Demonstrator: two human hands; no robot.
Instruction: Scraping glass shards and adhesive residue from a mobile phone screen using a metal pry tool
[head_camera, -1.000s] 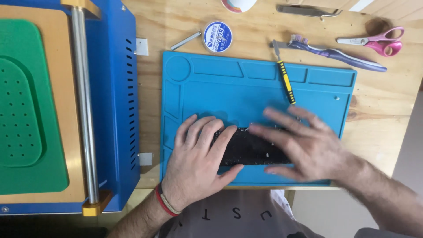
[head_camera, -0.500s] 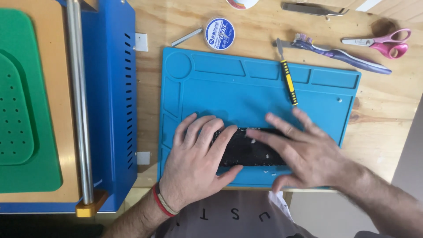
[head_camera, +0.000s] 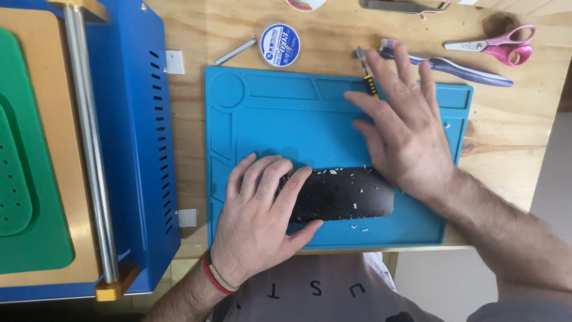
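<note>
A black flat phone panel point(head_camera: 348, 200), flecked with pale crumbs, lies near the front edge of a blue silicone work mat point(head_camera: 286, 119). My left hand point(head_camera: 262, 220) presses flat on the panel's left end, fingers spread over it. My right hand point(head_camera: 402, 122) hovers open above the mat's right half, fingers pointing toward the back. Its fingertips cover a yellow-and-black handled tool point(head_camera: 368, 83) at the mat's back edge. Nothing is held in my right hand.
A blue machine point(head_camera: 134, 143) with a green pad point(head_camera: 24, 173) and steel roller point(head_camera: 89, 149) fills the left. Behind the mat lie a round tape reel point(head_camera: 279, 45), a small metal rod point(head_camera: 235, 52), a purple-handled brush point(head_camera: 462, 70), pink scissors point(head_camera: 500, 48) and metal tweezers point(head_camera: 405, 6).
My right hand has lifted off the black panel and moved back and right, over the yellow-handled tool. The left hand stays pressed on the panel.
</note>
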